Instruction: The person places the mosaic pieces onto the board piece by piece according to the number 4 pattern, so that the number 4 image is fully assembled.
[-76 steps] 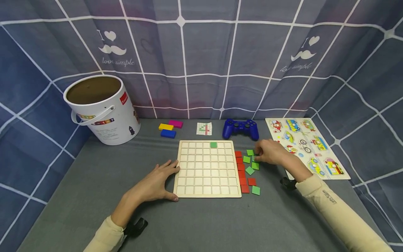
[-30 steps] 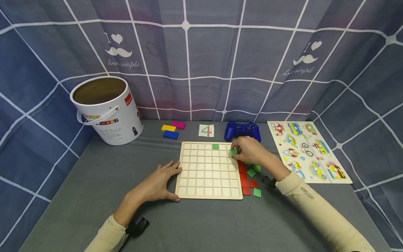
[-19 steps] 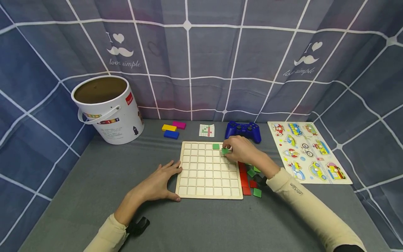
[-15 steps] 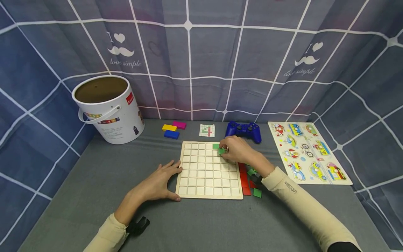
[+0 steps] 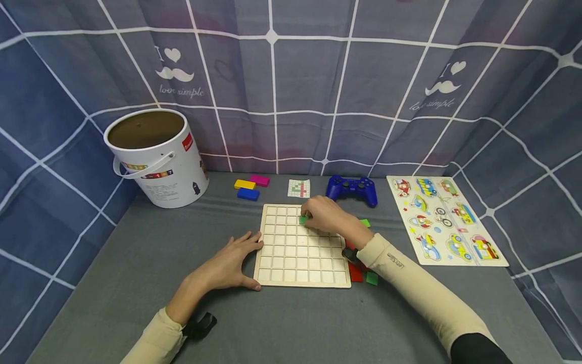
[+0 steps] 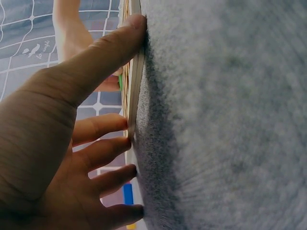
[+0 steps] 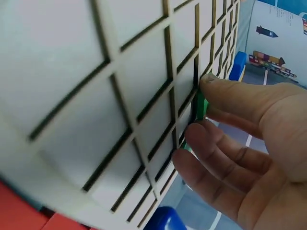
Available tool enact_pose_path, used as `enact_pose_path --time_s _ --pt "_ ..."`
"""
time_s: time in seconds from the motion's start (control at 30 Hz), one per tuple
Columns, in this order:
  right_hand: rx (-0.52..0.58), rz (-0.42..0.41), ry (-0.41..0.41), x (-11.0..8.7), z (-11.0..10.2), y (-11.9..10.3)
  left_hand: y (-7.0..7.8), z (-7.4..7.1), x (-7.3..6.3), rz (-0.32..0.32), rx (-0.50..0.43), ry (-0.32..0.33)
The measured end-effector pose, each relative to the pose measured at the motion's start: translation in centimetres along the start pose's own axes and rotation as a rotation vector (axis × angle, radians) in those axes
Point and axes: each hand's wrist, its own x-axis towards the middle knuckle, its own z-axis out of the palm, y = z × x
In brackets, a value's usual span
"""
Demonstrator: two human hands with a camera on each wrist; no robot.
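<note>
My right hand (image 5: 325, 215) pinches a green square tile (image 5: 303, 220) between thumb and fingers. It is over the upper rows of a pale wooden grid board (image 5: 291, 251). In the right wrist view that green tile (image 7: 201, 104) stands on edge, tilted against the grid. A sliver of another green tile shows below the fingers there; in the head view the hand covers it. My left hand (image 5: 227, 264) rests along the board's left side, fingers spread. In the left wrist view the thumb (image 6: 112, 50) and fingertips touch the board's edge.
Red tiles (image 5: 356, 273) and green tiles (image 5: 372, 278) lie right of the board, partly under my right forearm. Behind stand a small pattern card (image 5: 298, 188), a blue game controller (image 5: 351, 189) and coloured blocks (image 5: 247, 194). A white bucket (image 5: 159, 177) is left, a picture puzzle board (image 5: 445, 222) right.
My right hand has picked up a green tile from the loose ones on the right and carried it left across the board, past the green tile lying there. My left hand stays at the board's edge.
</note>
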Motion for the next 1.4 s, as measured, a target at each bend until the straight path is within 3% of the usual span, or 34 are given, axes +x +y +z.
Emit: enact_pose_path --time_s 0.23,0.4,0.67,0.87,1.17,1.4 --pt "-0.001 0.038 -0.076 0.8 -0.6 -0.3 -0.1 0.2 0.2 0.016 0.001 -0.001" --pt "0.007 0.051 -0.043 0.1 -2.0 -0.2 0.0 0.0 0.2 0.002 -0.002 -0.004" --pt "0.006 0.094 0.045 -3.7 -5.2 2.0 -0.1 0.1 0.2 0.011 0.001 0.001" --pt "-0.026 0.130 0.089 -6.8 -5.7 4.4 -0.2 0.2 0.1 0.030 -0.002 0.009" --pt "-0.058 0.199 0.016 -10.4 -4.9 7.3 -0.2 0.0 0.0 0.024 0.010 0.008" --pt "-0.057 0.198 -0.024 -11.7 -3.9 8.2 -0.2 0.0 0.1 0.018 0.007 -0.001"
